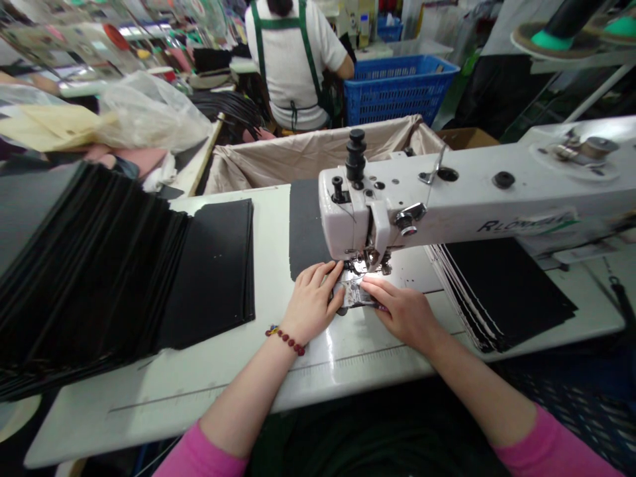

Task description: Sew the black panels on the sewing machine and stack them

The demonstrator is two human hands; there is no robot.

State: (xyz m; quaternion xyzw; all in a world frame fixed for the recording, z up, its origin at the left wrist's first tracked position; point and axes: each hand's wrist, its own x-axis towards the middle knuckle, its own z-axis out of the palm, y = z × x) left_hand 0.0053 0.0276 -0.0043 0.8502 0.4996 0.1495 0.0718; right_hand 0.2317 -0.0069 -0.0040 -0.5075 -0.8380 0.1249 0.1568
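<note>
A white sewing machine (447, 192) reaches in from the right, its lit needle area above a metal plate (354, 295). A dark flat panel (308, 228) lies behind and left of the needle. My left hand (313, 301) rests at the left side of the plate, fingers spread, fingertips near the presser foot and the panel's edge. On the plate's right side is my right hand (405, 311), its fingers together and pointing at the needle area; whatever lies under its fingertips is hidden.
Large stacks of black panels (213, 265) stand on the left of the white table (278, 377). Another stack (507, 285) sits under the machine arm. Behind are a cloth-lined bin (278, 159), a blue basket (397, 93) and a seated person (293, 59).
</note>
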